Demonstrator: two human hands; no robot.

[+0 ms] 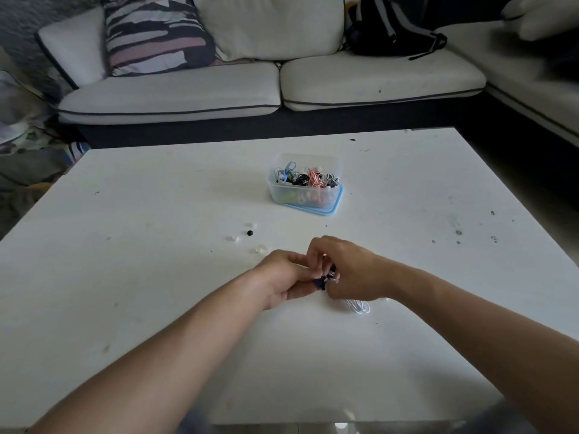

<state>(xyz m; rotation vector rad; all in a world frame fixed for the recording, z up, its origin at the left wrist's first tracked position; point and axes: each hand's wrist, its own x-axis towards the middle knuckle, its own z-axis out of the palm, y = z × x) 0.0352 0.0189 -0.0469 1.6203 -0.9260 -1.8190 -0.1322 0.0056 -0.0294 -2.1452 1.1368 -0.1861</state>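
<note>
I judge I'm mid-winding: left hand [282, 277] and right hand [347, 270] pinch the dark earphone cord [326, 278] between their fingers. Next calls for securing it, then reaching the tub [276, 192] beyond.

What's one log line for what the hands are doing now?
left hand: pinches dark earphone cable | right hand: pinches same cable | white cable: on table by right hand | earphone box: open, beyond hands
</note>
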